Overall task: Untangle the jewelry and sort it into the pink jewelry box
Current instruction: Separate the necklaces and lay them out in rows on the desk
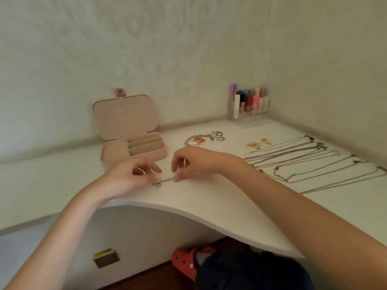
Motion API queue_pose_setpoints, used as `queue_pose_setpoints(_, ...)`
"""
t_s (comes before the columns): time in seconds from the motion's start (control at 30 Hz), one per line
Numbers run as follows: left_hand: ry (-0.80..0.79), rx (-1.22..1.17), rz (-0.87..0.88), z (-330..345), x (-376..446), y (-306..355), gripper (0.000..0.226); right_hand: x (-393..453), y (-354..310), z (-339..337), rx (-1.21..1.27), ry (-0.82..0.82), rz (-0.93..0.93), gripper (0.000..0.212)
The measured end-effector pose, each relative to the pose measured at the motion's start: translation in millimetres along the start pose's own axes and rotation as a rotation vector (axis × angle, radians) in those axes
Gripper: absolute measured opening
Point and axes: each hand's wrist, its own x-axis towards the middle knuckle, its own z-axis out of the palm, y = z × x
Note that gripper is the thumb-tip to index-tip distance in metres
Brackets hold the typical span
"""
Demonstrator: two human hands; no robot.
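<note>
Your left hand [134, 171] and right hand [191, 164] each pinch one end of the thin silver chain [165, 181] on the white surface [209, 197]; draw it apart slowly, no jerking.

- The small chain [165, 181] between the two hands is blurred; its links and clasp cannot be made out.
- The right hand [193, 162] hides its own fingertips' hold on the chain.
- The long necklaces [314, 162] run off the right edge.
- The jewelry box [134, 148] compartments' contents cannot be told.
- The red shoe [184, 262] is half hidden under the desk [230, 197].
</note>
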Motion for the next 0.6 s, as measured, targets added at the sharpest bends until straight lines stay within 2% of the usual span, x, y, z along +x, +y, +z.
queue_pose_setpoints(0.07, -0.092, 0.040, 0.020, 5, -1, -6, 0.027, 5, 1, 3, 0.004, 0.008, -0.028, 0.013)
queue_pose_setpoints(0.2, -0.002, 0.102, 0.109, 16, 8, -8, 0.011, 7, 7, 9, 0.034, 0.070, -0.078, 0.008)
queue_pose_setpoints(0.37, 0.066, 0.095, 0.207, 20, 4, -22, 0.010, 11, 12, 11, 0.251, 0.217, -0.062, 0.002)
queue_pose_setpoints(0.43, 0.124, 0.008, 0.197, 20, 3, -23, 0.013, 10, 10, 13, 0.273, 0.212, -0.061, 0.008)
queue_pose_setpoints(0.5, 0.160, -0.188, 0.149, 19, 4, -22, 0.014, 9, 8, 16, 0.264, 0.153, -0.076, 0.016)
queue_pose_setpoints(0.6, 0.209, -0.405, 0.098, 17, 4, -21, 0.013, 7, 3, 21, 0.237, 0.140, -0.095, 0.011)
